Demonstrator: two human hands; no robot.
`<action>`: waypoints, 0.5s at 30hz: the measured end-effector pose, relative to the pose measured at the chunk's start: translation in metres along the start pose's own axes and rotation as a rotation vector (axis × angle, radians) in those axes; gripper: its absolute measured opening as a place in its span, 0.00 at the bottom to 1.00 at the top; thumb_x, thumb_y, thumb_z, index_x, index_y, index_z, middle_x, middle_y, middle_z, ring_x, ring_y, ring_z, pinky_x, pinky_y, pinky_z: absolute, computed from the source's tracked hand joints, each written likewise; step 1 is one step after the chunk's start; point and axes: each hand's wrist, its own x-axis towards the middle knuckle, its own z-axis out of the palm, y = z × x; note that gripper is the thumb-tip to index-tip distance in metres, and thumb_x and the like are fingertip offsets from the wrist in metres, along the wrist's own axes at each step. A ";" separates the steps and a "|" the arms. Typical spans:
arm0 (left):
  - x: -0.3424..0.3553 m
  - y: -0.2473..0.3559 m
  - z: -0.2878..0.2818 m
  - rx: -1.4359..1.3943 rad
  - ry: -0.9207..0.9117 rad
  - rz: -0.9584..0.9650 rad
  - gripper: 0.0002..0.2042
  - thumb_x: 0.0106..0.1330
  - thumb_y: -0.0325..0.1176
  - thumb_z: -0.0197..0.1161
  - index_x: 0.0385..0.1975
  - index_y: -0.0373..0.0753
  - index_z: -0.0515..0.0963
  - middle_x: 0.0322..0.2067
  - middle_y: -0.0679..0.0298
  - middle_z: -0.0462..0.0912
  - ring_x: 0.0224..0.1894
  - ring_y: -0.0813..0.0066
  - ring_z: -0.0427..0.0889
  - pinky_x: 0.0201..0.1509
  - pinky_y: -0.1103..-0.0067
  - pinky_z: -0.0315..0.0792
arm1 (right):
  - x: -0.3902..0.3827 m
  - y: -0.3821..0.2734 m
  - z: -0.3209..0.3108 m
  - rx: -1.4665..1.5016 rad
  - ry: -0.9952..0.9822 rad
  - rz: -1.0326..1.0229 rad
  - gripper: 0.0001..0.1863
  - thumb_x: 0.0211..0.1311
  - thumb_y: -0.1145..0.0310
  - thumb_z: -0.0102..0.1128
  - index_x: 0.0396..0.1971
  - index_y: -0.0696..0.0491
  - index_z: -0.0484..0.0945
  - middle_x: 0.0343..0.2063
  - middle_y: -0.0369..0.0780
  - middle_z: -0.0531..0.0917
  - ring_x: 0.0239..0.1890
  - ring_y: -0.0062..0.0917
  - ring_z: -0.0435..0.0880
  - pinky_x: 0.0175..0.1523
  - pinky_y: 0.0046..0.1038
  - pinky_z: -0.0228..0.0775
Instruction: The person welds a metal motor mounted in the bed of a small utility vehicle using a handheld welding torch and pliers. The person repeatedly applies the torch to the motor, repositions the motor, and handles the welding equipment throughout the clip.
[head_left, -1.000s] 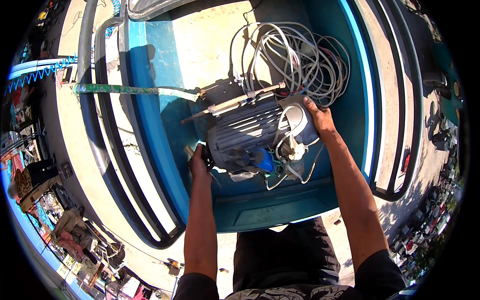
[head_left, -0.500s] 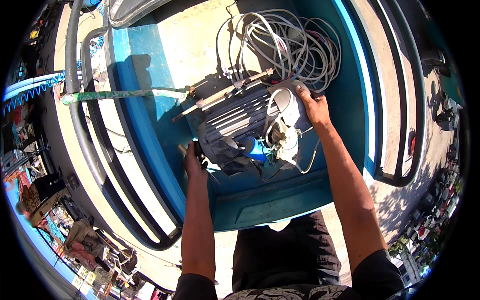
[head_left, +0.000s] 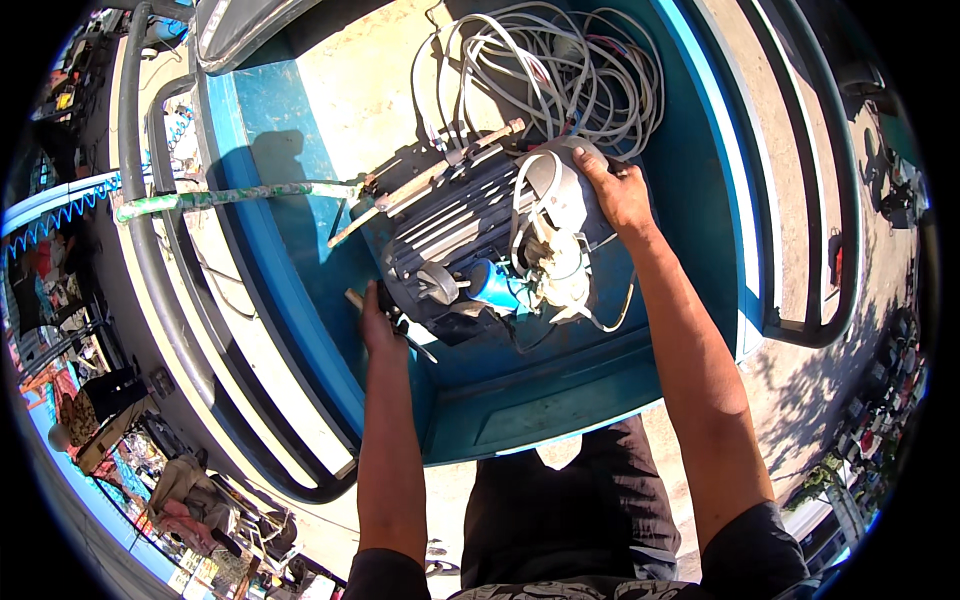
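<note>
1. The right hand (head_left: 622, 200) is clamping the rounded right end of a grey, ribbed metal motor (head_left: 450, 230).
2. The left hand (head_left: 376, 325) is bracing the motor's left end; its fingers are mostly hiding, so I cannot tell how closed they are.
3. The motor is sitting inside a teal-blue, walled cargo bed (head_left: 545, 424).
4. A bright blue cylinder (head_left: 492, 285) is protruding from its near side.
5. Loosely coiled white cable (head_left: 570, 87) is lying beyond.
</note>
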 end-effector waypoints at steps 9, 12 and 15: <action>-0.001 -0.001 0.000 -0.019 0.004 0.011 0.16 0.58 0.55 0.68 0.31 0.51 0.78 0.26 0.75 0.75 0.28 0.80 0.71 0.33 0.76 0.59 | 0.003 0.009 0.001 -0.012 0.013 0.003 0.43 0.49 0.32 0.64 0.44 0.63 0.83 0.37 0.49 0.87 0.42 0.34 0.86 0.53 0.31 0.74; -0.001 0.000 0.002 -0.038 0.005 -0.009 0.13 0.62 0.55 0.65 0.31 0.53 0.78 0.21 0.77 0.73 0.21 0.82 0.67 0.24 0.80 0.57 | 0.004 0.006 0.001 -0.020 0.010 -0.026 0.44 0.48 0.32 0.64 0.44 0.63 0.83 0.38 0.49 0.86 0.42 0.34 0.86 0.53 0.31 0.74; 0.000 0.000 0.006 -0.036 0.010 -0.006 0.13 0.62 0.54 0.65 0.31 0.54 0.78 0.21 0.77 0.72 0.22 0.81 0.67 0.25 0.80 0.56 | 0.013 0.010 -0.001 -0.038 0.015 -0.043 0.45 0.48 0.31 0.62 0.45 0.64 0.83 0.39 0.50 0.86 0.43 0.34 0.86 0.53 0.31 0.73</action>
